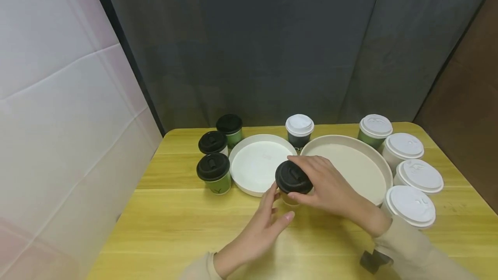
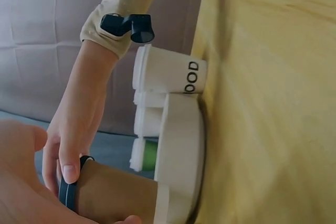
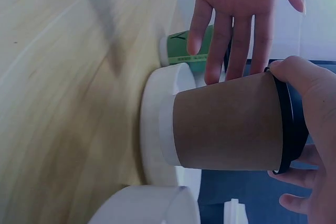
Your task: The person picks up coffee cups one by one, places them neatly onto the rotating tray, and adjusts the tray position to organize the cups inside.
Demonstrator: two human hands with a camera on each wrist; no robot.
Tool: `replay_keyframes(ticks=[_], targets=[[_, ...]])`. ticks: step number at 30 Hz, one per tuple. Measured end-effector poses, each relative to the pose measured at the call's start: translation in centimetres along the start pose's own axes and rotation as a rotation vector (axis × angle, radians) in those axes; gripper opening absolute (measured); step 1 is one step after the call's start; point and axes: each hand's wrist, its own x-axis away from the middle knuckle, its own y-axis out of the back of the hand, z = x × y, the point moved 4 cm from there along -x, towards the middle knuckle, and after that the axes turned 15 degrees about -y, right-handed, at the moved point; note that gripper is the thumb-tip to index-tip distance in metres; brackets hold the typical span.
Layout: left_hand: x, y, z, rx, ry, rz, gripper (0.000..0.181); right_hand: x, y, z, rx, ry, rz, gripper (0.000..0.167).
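Observation:
A brown paper coffee cup (image 3: pixel 228 124) with a black lid (image 1: pixel 292 177) is held upright between the two trays, seemingly just off the table. My right hand (image 1: pixel 324 185) grips it from above by the lid, thumb on the near side and fingers over the far side. The left hand (image 1: pixel 261 224) is beside the cup, palm turned toward it. Its fingers (image 3: pixel 240 45) are extended and reach the cup's side; whether they touch it I cannot tell.
A white round tray (image 1: pixel 249 192) lies left, a cream one (image 1: pixel 388 176) right. Black-lidded cups, including a green one (image 1: pixel 219 185), stand left of the white tray. A white-lidded dark cup (image 1: pixel 299 131) stands behind. Several white-lidded cups (image 1: pixel 410 204) line the right side.

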Motion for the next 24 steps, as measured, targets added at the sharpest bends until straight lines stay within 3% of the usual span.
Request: replay_keyframes(ticks=[10,16,24], targets=[[-1.2,1.7,-1.1,-0.071,-0.073,-0.073,0.095,-2.1,0.8,1.2,-0.022,0.010,-0.025,0.081],[-1.6,2.6,-0.7,-0.132,-0.088,-0.121,0.097,-3.4,0.3,1.6,-0.051,-0.020,0.001,0.082],[-1.9,3.2,0.2,-0.118,-0.067,-0.161,0.097,-4.4,-0.8,1.7,-0.082,-0.052,0.028,0.083]])
